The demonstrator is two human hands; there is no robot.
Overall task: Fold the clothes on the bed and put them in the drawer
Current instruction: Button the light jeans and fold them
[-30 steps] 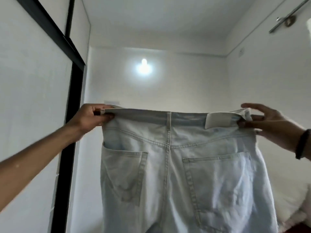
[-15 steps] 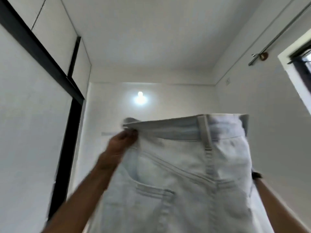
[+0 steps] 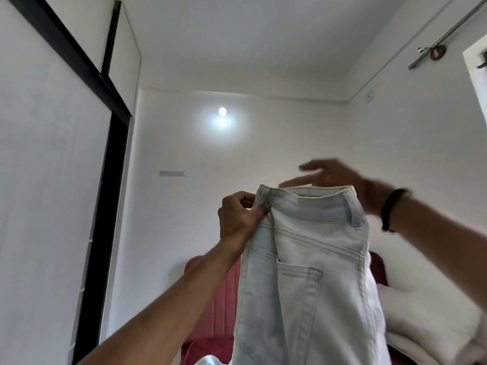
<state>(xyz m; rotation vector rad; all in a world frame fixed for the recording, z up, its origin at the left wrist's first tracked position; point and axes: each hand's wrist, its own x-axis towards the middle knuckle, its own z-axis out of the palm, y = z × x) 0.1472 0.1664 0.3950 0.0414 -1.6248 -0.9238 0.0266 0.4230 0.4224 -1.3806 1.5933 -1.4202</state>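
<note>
- Since the earlier frame, left hand point(image 3: 241, 217) fingers pinched both waistband ends together; right hand point(image 3: 333, 180) had let go, fingers spread, at 12 o'clock above.
- Jeans point(image 3: 305, 272) hung halved lengthwise over the bed point(image 3: 210, 299); first fold judged done.

Home bedroom: red headboard point(image 3: 210, 293), pillows point(image 3: 427, 320).

Pale washed denim jeans point(image 3: 311, 272), matt, raised double stitching along seams and pocket. Red headboard point(image 3: 210, 306) in ribbed cloth with a soft sheen. White pillow point(image 3: 427, 320), soft matt cloth. Shiny metal rod point(image 3: 448, 35) high on matt painted wall point(image 3: 290, 143). Dark matt wristband point(image 3: 392, 206), material unclear. Black smooth frame point(image 3: 105, 201) on matt white wardrobe panels
</note>
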